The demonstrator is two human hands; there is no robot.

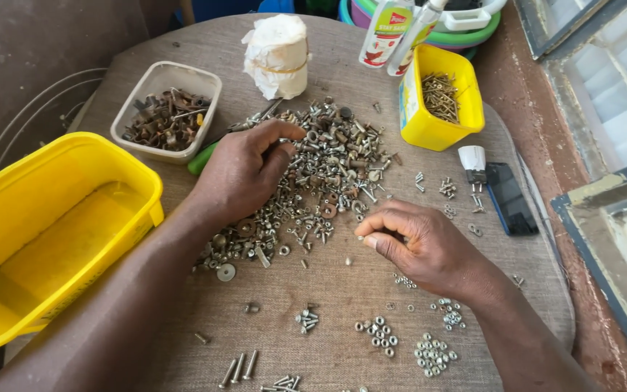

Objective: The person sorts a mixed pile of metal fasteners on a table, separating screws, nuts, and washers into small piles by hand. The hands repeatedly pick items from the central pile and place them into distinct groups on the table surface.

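Left hand (244, 170) sits on the big loose heap of mixed silver screws, nuts & washers (328, 174) at the middle of the round table w/ coarse brown woven cover (342, 290), fingers curled down & raking the heap's left edge; can't tell if anything's gripped under them. Right hand (419, 243) hovers just right of the heap's near edge, thumb & fingertips pinched narrow, looks closed on a tiny piece, too small to ID. Sorting looks partly done, my read: near the table's front edge there's a small cluster of silver nuts (379, 334), another nut cluster (433, 356) beside it, a little bunch of short screws (306, 319), a row of long bolts (239, 366) lying side by side. Small yellow plastic tub (440, 98) at the far side already holds thin brassy screws; clear plastic tub (168, 112) far left holds rusty dark hardware. Big yellow plastic bin (52, 232) at left looks empty. But the main heap's well bigger than all sorted groups together, so most of the sorting's left, I'd say. Dark phone (509, 199) & white plug (473, 160) lie right of the heap, a white rag-wrapped bundle (277, 54) behind it.
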